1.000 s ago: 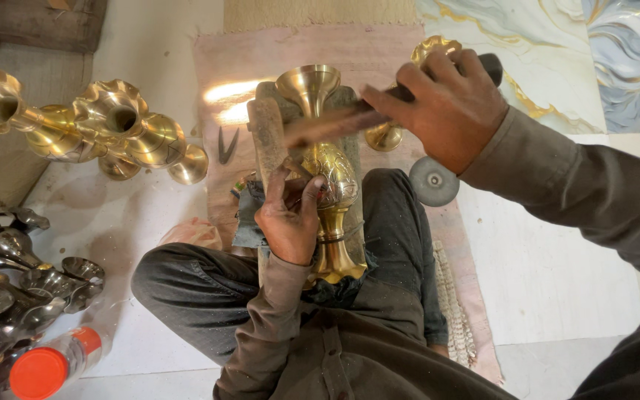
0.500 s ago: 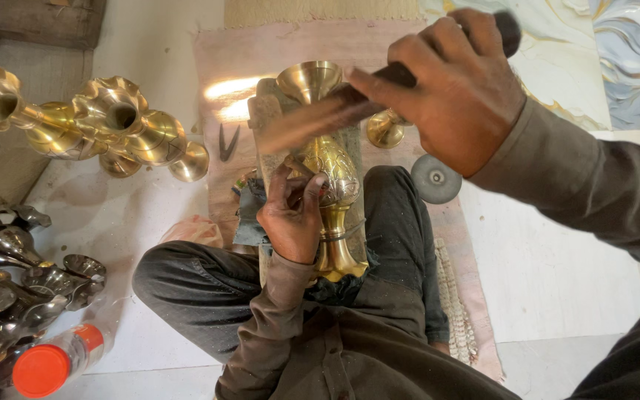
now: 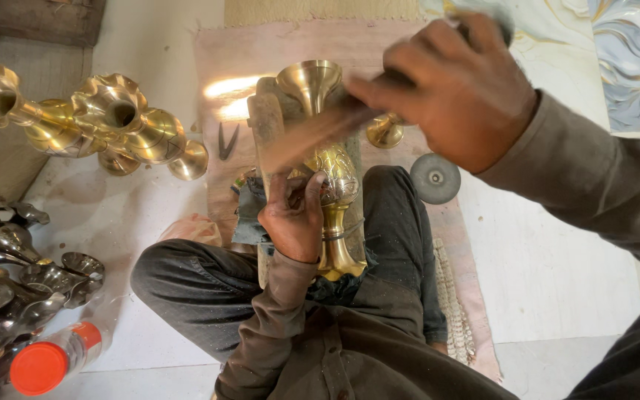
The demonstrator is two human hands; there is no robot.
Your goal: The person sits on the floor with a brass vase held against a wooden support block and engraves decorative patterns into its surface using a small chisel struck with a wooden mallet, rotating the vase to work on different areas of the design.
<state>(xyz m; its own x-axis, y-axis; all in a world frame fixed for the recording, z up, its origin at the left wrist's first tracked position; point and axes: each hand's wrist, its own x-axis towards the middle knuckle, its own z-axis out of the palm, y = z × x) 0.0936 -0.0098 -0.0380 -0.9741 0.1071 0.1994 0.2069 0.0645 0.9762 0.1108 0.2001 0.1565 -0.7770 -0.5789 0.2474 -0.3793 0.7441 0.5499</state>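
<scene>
Head view: left hand (image 3: 295,222) grips the brass vase (image 3: 332,174); right hand (image 3: 450,89) holds a blurred tool (image 3: 320,130), apparently filing; steadiness needed.

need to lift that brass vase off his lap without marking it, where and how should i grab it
Probably by the narrow stem just above the flared foot of the brass vase, coming in from its free side, next to the knee. The vase lies with its mouth pointing away; the left hand covers the other side of the body, and the right hand works a tool across the neck.
</scene>
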